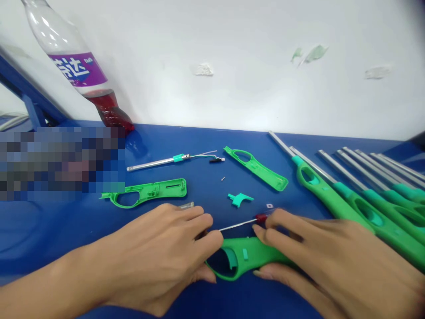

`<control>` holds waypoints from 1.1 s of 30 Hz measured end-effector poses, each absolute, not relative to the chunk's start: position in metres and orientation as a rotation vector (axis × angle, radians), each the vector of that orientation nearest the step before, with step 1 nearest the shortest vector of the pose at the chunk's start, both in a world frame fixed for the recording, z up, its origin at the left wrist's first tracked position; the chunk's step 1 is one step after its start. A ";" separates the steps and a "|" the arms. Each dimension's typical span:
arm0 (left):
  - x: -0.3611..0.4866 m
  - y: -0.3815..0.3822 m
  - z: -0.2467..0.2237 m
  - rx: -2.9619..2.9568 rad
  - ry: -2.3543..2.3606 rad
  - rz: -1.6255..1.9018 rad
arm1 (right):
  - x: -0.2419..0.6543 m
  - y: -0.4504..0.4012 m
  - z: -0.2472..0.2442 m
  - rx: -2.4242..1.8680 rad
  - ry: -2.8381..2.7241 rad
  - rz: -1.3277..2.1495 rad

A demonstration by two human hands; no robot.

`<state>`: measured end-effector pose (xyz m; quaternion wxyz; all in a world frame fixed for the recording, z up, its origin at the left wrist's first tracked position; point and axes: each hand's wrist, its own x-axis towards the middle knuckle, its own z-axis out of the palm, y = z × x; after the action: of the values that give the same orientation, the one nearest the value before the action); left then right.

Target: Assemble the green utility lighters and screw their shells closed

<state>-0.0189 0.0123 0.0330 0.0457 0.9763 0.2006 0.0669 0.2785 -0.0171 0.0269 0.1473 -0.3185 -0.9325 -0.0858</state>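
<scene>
A green lighter body (pixel 245 257) with a teal trigger lies between my hands near the front of the blue table. My left hand (pixel 166 252) is closed on its left end, thumb below the loop. My right hand (pixel 308 252) grips its right part, and its upper fingers also touch the red handle of a screwdriver (pixel 239 224). The screwdriver's shaft runs left above the body; its tip is hidden behind my left fingers. Beyond my hands lie a teal trigger (pixel 239 199), a tiny screw (pixel 223 179) and a small pale square piece (pixel 269 206).
Two green shell halves (pixel 154 190) (pixel 257 168) and a metal tube with wires (pixel 152 164) lie farther back. Several assembled green lighters (pixel 335 199) fill the right side. A bottle (pixel 86 75) leans at the back left beside a blurred patch. A white wall (pixel 232 97) stands behind the table.
</scene>
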 end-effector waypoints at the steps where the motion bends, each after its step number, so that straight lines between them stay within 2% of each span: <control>1: -0.019 0.011 0.034 2.975 0.631 0.189 | 0.278 -0.017 0.027 -0.918 -2.679 -0.256; 13: -0.016 0.003 0.038 2.957 0.750 0.122 | 0.275 -0.022 0.022 -0.912 -2.702 -0.306; 33: -0.013 0.005 0.027 3.147 0.665 0.378 | 0.280 -0.014 0.018 -0.867 -2.680 -0.361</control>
<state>-0.0131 0.0048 0.0274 -0.0486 0.9706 0.2050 0.1165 0.2798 -0.0138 0.0176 0.1504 -0.3017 -0.9330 -0.1257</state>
